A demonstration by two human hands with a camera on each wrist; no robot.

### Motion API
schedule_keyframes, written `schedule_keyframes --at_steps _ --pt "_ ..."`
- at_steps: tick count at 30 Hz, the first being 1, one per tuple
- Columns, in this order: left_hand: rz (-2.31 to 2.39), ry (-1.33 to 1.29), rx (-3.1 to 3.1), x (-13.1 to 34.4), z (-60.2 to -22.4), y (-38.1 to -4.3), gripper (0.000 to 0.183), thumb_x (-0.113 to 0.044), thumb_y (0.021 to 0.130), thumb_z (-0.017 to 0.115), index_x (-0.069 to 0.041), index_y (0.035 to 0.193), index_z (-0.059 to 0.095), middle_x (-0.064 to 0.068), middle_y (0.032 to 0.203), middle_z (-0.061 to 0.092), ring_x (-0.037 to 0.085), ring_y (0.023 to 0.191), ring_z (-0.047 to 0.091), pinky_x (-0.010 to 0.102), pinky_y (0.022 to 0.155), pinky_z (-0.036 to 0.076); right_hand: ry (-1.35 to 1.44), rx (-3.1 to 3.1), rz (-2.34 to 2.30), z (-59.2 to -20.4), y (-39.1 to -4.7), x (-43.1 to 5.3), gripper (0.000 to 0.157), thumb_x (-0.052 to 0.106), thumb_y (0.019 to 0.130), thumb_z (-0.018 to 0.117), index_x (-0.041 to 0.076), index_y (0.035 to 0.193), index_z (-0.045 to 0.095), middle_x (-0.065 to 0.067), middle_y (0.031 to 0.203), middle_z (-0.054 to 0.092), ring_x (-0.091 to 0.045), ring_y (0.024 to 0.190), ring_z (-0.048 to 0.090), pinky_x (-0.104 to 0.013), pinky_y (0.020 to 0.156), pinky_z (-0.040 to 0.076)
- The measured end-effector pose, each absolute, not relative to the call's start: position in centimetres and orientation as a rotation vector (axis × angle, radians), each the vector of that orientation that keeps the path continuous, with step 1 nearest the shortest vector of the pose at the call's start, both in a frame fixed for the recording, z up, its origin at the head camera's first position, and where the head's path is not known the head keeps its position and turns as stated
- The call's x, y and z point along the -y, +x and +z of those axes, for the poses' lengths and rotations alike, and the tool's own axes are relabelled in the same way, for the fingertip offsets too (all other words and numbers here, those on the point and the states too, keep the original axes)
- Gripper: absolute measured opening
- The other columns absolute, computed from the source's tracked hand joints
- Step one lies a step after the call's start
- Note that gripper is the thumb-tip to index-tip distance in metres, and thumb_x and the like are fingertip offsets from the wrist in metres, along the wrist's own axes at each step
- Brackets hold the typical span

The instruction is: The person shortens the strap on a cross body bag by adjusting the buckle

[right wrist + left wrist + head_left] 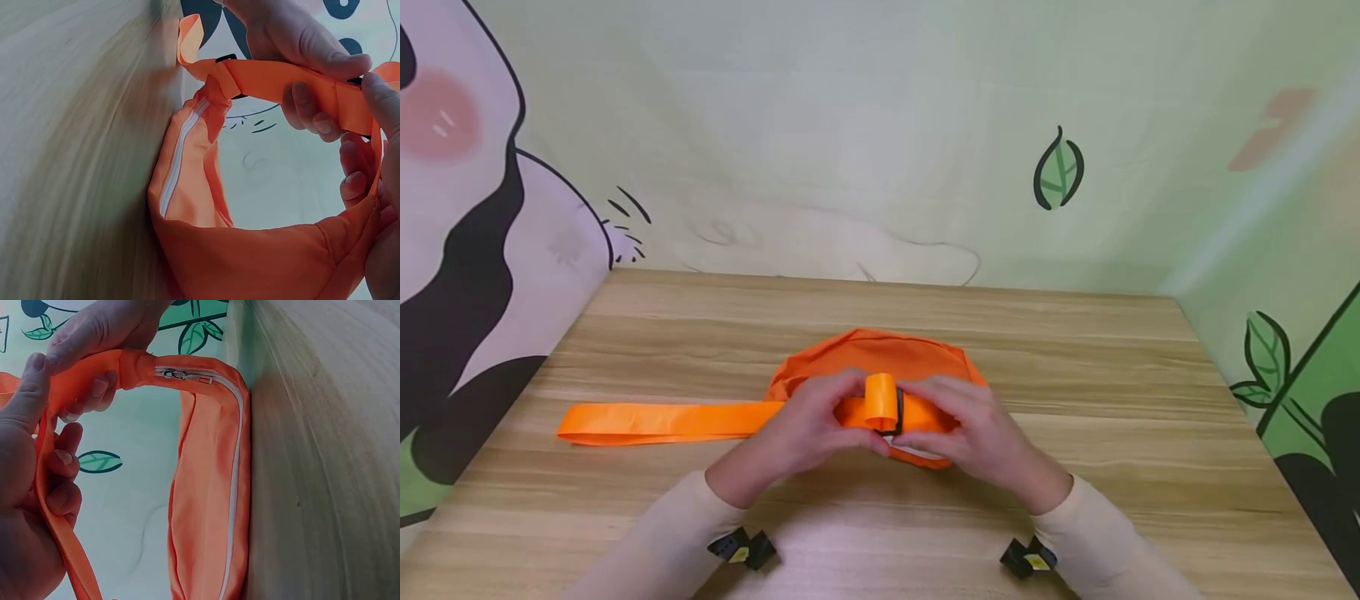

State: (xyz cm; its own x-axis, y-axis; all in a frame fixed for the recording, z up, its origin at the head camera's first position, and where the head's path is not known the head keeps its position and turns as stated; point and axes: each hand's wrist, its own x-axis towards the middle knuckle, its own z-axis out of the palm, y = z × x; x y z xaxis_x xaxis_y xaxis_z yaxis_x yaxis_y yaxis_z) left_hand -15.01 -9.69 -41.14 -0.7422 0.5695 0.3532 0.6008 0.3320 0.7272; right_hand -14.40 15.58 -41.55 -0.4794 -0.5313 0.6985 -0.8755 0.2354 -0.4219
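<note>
An orange waist bag (887, 350) stands on the table behind the hands, its pale zipper (236, 462) curving along one edge in the left wrist view. My left hand (805, 425) grips the bag's orange strap (269, 75), thumb on one side and fingers curled on the other. From the opposite side my right hand (973, 425) pinches the strap close to a black buckle (900, 408). Between the two hands a short loop of strap (880, 396) stands up beside the buckle. A black slider (226, 58) sits farther along the strap near the bag's end.
A folded length of strap (662, 422) stretches left across the wooden table (1075, 350). Behind the table rises a wall (850, 125) printed with leaves and black-and-white cartoon shapes. Small black devices (741, 550) are worn at both wrists.
</note>
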Motion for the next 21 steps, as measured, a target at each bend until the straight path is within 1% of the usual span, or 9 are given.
schedule_keyframes --at_steps 2,6,8,12,15,18,21 --pt "-1.374 -1.129 2.545 9.7 -41.1 -15.0 0.058 -0.022 0.072 0.098 -0.008 0.120 0.068 0.001 0.103 0.074 0.011 0.090 0.062 0.025 0.081 0.057 1.280 2.128 1.140 -41.6 -14.4 -15.6 0.056 0.012 0.079 0.096 -0.002 0.127 0.073 -0.012 0.109 0.080 -0.024 0.096 0.075 -0.027 0.085 0.063" --pt "-1.324 -1.178 2.551 9.7 -41.0 -15.2 0.060 -0.025 0.074 0.098 -0.008 0.123 0.069 0.000 0.107 0.074 0.012 0.093 0.064 0.027 0.084 0.059 1.241 2.174 1.137 -41.7 -14.4 -15.7 0.056 0.009 0.076 0.098 -0.001 0.125 0.074 -0.012 0.109 0.080 -0.024 0.096 0.076 -0.027 0.086 0.063" --pt "-1.284 -1.199 2.551 9.8 -41.0 -15.3 0.059 -0.026 0.075 0.098 -0.008 0.124 0.070 0.001 0.111 0.075 0.013 0.094 0.065 0.027 0.086 0.060 1.230 2.183 1.136 -41.7 -14.5 -15.9 0.055 0.008 0.075 0.098 -0.001 0.124 0.074 -0.012 0.108 0.080 -0.025 0.096 0.076 -0.026 0.088 0.063" --pt "-1.206 -1.209 2.541 10.1 -41.0 -15.3 0.055 -0.027 0.078 0.098 -0.008 0.124 0.073 0.002 0.116 0.078 0.014 0.096 0.066 0.027 0.087 0.060 1.224 2.191 1.166 -41.8 -14.5 -16.1 0.059 0.001 0.069 0.099 -0.001 0.122 0.074 -0.013 0.109 0.080 -0.025 0.096 0.076 -0.024 0.088 0.062" --pt "-1.166 -1.214 2.523 10.4 -41.1 -15.3 0.053 -0.027 0.079 0.097 -0.007 0.122 0.074 0.003 0.114 0.078 0.014 0.096 0.067 0.029 0.087 0.061 1.229 2.184 1.175 -42.0 -14.6 -16.2 0.058 0.000 0.069 0.099 -0.002 0.122 0.074 -0.013 0.108 0.080 -0.025 0.096 0.076 -0.026 0.087 0.062" --pt "-1.128 -1.218 2.513 10.5 -41.1 -15.3 0.053 -0.028 0.079 0.097 -0.007 0.122 0.074 0.002 0.114 0.079 0.015 0.098 0.070 0.031 0.091 0.062 1.233 2.183 1.173 -42.1 -14.7 -16.3 0.056 0.004 0.072 0.099 -0.001 0.122 0.074 -0.012 0.108 0.081 -0.024 0.095 0.076 -0.027 0.085 0.062" --pt "-1.098 -1.217 2.509 10.8 -41.1 -15.3 0.053 -0.029 0.079 0.097 -0.007 0.122 0.075 0.002 0.115 0.080 0.016 0.102 0.073 0.033 0.094 0.063 1.229 2.193 1.176 -42.1 -14.6 -16.4 0.055 0.005 0.073 0.098 -0.002 0.122 0.074 -0.012 0.107 0.080 -0.023 0.093 0.075 -0.025 0.083 0.061"
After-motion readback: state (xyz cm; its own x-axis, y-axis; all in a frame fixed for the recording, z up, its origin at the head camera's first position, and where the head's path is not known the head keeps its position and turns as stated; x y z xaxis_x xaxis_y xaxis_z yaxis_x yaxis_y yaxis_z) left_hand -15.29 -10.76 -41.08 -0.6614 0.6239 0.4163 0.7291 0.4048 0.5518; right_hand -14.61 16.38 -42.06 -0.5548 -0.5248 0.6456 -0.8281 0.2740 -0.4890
